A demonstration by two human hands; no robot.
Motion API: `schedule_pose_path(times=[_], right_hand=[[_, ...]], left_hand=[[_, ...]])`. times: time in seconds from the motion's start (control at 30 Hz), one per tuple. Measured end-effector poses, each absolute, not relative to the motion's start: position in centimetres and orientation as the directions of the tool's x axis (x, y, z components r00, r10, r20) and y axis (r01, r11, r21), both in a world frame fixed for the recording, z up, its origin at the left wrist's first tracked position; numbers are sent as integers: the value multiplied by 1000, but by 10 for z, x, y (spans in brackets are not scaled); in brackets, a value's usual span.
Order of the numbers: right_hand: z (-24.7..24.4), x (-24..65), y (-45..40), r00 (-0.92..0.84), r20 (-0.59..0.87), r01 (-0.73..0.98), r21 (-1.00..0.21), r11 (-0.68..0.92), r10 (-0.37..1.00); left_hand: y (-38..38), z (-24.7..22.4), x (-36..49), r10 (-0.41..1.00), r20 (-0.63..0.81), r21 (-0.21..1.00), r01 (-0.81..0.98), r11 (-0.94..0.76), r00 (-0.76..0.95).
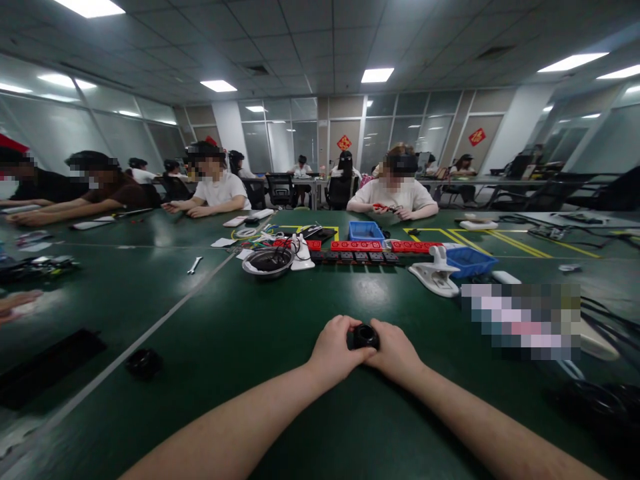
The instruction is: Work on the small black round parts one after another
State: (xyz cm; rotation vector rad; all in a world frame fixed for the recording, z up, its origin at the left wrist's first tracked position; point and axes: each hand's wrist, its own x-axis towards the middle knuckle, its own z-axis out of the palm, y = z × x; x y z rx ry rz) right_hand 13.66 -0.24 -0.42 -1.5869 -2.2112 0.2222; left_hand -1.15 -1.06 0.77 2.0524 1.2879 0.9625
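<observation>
Between my two hands is a small black ring-shaped part point(367, 336) with a round hole facing up toward me. My left hand point(334, 347) curls round its left side, thumb at the front and fingers behind. From the right, my right hand point(395, 350) closes on the same part, and the two hands meet in front of it. The part is at or just above the green tabletop point(280, 427); I cannot tell which. A similar black round part point(143, 363) lies apart on the table to the left.
Beyond my hands are a metal bowl point(267, 263), red and black socket strips point(356, 247), a white clamp point(436, 272) and blue trays point(469, 260). A wrench point(195, 265) lies left, a black tray point(50, 363) nearer. Black cables point(595, 400) fill the right. Other people sit round the table.
</observation>
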Motion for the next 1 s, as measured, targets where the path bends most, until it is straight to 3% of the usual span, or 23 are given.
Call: schedule_pose_path(times=[0.1,0.23,0.4,0.7,0.83,1.0], right_hand=[[-3,137,-3,-312,278,858,-328,395,908],[3,152,1,-515,234,636,-540,550,825],[13,172,8,-672,28,479,-746,462,740],[12,175,11,-667,-5,464,-785,411,745],[4,169,10,-591,27,536,-733,418,806],[-8,147,-2,-286,199,841,-417,345,937]], left_hand=[[-8,7,-13,903,289,758,499,-419,319],[-1,10,-18,859,275,768,438,-467,432],[1,13,-23,805,250,762,404,-506,538],[0,14,-21,796,246,757,403,-515,553],[-3,12,-20,826,238,769,421,-481,510],[-8,6,-13,902,280,749,513,-420,328]])
